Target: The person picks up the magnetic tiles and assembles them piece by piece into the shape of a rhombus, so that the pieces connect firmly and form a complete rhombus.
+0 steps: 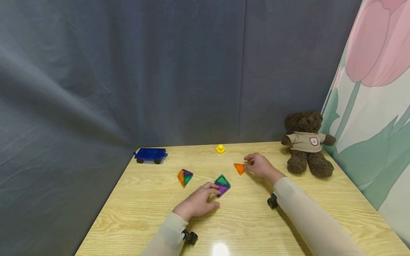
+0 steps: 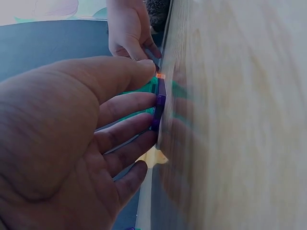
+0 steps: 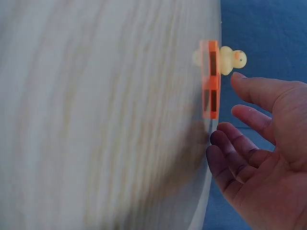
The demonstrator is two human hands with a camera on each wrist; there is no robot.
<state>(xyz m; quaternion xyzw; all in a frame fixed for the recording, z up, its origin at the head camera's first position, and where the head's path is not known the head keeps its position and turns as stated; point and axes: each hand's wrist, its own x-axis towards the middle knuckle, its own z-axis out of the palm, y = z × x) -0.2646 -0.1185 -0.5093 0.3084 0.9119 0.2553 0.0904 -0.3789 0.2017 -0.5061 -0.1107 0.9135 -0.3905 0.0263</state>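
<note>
In the head view, a see-through purple triangle tile (image 1: pixel 223 189) and a green triangle tile (image 1: pixel 222 180) lie edge to edge on the table. My left hand (image 1: pixel 199 202) reaches over the purple one; the left wrist view shows its fingers extended against the purple tile's edge (image 2: pixel 160 103), with the thumb apart from the other fingers. Farther right lies an orange triangle tile (image 1: pixel 239 168). Beside its right corner is my right hand (image 1: pixel 260 166). In the right wrist view, that hand's fingers are loosely bent, apart from the orange tile (image 3: pixel 212 79).
To the left is a small orange, purple and green tile group (image 1: pixel 185 177). At the back stand a blue wheeled toy wagon (image 1: pixel 150 154) and a yellow rubber duck (image 1: pixel 220 148). A brown teddy bear (image 1: pixel 306 145) sits at the right. A dark curtain (image 1: pixel 192 71) hangs behind the table.
</note>
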